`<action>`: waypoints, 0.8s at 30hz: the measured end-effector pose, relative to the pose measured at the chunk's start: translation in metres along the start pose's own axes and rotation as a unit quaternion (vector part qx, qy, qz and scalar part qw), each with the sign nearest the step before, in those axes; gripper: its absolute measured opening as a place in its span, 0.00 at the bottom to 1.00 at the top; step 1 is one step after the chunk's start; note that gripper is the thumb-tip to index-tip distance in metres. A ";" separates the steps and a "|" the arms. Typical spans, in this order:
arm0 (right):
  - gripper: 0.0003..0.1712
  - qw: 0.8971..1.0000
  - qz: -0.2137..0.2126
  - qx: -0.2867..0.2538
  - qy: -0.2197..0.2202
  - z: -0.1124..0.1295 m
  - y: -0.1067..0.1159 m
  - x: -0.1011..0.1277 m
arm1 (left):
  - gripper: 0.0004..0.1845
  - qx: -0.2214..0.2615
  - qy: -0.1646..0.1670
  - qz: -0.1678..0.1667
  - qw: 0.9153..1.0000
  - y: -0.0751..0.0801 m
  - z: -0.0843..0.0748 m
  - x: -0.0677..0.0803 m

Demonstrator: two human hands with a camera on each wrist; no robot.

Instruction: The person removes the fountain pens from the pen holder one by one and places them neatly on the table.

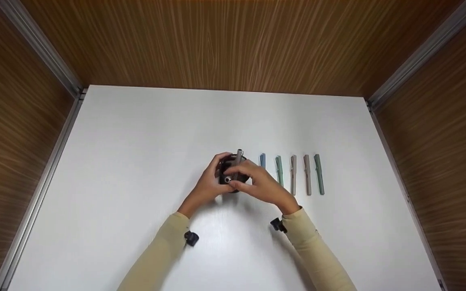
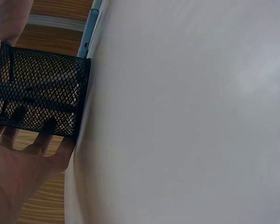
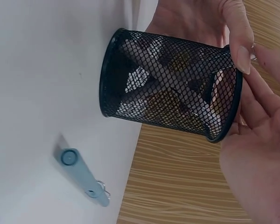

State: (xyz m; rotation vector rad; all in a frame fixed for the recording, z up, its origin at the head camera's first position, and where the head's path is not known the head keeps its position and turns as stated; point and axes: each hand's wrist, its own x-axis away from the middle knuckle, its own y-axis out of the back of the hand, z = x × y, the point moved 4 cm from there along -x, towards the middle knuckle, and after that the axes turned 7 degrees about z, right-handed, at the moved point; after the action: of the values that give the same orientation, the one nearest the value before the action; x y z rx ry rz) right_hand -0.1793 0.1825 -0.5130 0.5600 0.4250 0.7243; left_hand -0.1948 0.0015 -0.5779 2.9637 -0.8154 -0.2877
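Note:
A black mesh pen holder (image 3: 172,84) stands upright on the white table, with my left hand (image 1: 208,184) gripping it round the side. Over its mouth, my right hand (image 1: 266,185) pinches a pen (image 1: 227,179) by its upper end between thumb and forefinger. The lower part of that pen is down in the holder. A second pen, grey-brown (image 1: 239,155), leans out past the far rim. Through the mesh in the right wrist view, two pens cross inside. Nearest the holder on the right lies a blue pen (image 3: 81,175), partly covered by my right hand in the head view.
Right of the blue pen, more pens lie in a row: a light green pen (image 1: 279,171), a beige pen (image 1: 293,176), a brownish pen (image 1: 307,176) and a dark green pen (image 1: 319,174). Wood-grain panels (image 1: 217,44) border the white table (image 1: 144,133) at back and sides.

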 end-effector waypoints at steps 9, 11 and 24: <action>0.16 0.999 0.037 0.032 -0.003 0.005 0.001 -0.003 | 0.49 0.002 0.003 -0.004 1.000 0.000 0.001 0.000; 0.16 0.999 0.037 0.038 0.001 0.006 0.001 -0.004 | 0.49 0.004 0.006 -0.006 1.000 0.000 0.001 -0.001; 0.12 0.999 -0.043 0.003 0.033 -0.002 -0.002 -0.002 | 0.48 -0.005 -0.009 -0.005 1.000 -0.001 0.000 -0.001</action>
State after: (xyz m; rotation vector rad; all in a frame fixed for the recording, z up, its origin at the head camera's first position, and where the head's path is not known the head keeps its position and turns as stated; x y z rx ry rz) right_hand -0.1810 0.1807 -0.5157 0.5210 0.5094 0.6613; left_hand -0.1952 0.0023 -0.5783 2.9611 -0.7999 -0.3170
